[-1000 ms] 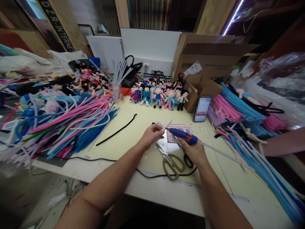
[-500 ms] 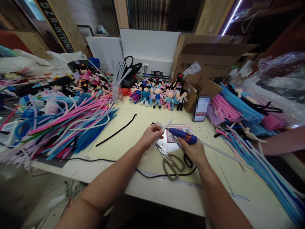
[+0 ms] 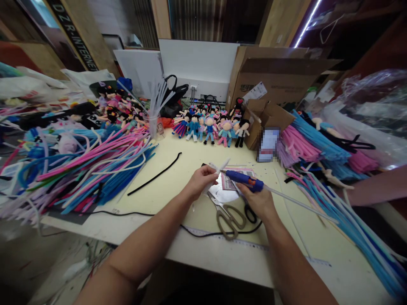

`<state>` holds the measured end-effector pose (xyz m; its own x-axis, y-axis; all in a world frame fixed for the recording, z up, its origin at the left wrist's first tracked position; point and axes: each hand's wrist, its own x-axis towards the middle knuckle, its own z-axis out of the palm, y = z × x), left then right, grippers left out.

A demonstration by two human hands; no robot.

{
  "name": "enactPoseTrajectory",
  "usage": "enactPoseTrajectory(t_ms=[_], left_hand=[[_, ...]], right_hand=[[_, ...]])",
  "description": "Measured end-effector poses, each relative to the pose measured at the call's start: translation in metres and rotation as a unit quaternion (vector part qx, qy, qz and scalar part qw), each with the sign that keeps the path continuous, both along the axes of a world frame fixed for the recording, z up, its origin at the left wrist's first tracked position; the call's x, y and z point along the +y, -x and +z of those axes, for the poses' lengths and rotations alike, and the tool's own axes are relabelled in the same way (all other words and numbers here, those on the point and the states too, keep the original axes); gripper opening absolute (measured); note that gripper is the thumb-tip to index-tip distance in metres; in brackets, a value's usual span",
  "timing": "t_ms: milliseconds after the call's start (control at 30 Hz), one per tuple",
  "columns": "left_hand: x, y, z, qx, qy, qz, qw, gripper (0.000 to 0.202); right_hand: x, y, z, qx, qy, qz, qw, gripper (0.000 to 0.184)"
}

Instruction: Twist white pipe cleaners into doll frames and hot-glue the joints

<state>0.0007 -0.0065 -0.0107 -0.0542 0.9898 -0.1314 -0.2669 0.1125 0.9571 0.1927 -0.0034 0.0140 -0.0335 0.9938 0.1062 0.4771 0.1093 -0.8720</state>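
Between the fingertips of my left hand [image 3: 203, 178] is a white pipe cleaner piece [image 3: 225, 163], its tip pointing up to the right. My right hand [image 3: 257, 199] grips a blue hot glue gun [image 3: 243, 179], and the nozzle meets the white piece close to my left fingers. A long clear glue stick [image 3: 302, 204] sticks out of the gun's back end. Below the hands lie scissors [image 3: 231, 220] with olive-brown handles. Black-handled scissors [image 3: 250, 212] are partly covered by my right hand. Under the gun a pink-edged card [image 3: 228, 184] rests on the table.
Several small dolls [image 3: 210, 129] stand at the back, beside a cardboard box [image 3: 270, 80] and a phone [image 3: 269, 145]. Coloured pipe cleaners [image 3: 121, 169] heap on the left; more bundles [image 3: 324, 135] lie right. A black pipe cleaner [image 3: 155, 174] and a black cord [image 3: 127, 213] cross the table.
Hardly anything differs. Both hands keep the white piece and the glue gun nozzle together in the same place; the whole view has shifted very slightly.
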Motion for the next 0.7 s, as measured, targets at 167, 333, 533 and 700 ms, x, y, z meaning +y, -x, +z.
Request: enactPoseTrajectory(t_ms=[167,333,533,700], left_hand=[[-0.0006,0.0003,0.0018,-0.001,0.004,-0.002,1.0,0.028],[-0.0011,0.0007,0.0043,0.004,0.012,-0.007,1.0,0.03],[-0.0011,0.0015,0.0058,0.016,0.016,-0.007,1.0,0.03],[-0.0004,0.003,0.0045,0.021,0.01,-0.01,1.0,0.029]], right_hand=[[0.0002,-0.0022,0.0001,-0.001,0.002,0.005,1.0,0.039],[0.0005,-0.0034,-0.0003,0.004,0.005,-0.004,1.0,0.041],[0.0021,-0.0052,-0.0023,-0.008,0.016,-0.018,1.0,0.043],[0.0029,-0.0072,-0.0043,0.007,0.021,-0.009,1.0,0.044]])
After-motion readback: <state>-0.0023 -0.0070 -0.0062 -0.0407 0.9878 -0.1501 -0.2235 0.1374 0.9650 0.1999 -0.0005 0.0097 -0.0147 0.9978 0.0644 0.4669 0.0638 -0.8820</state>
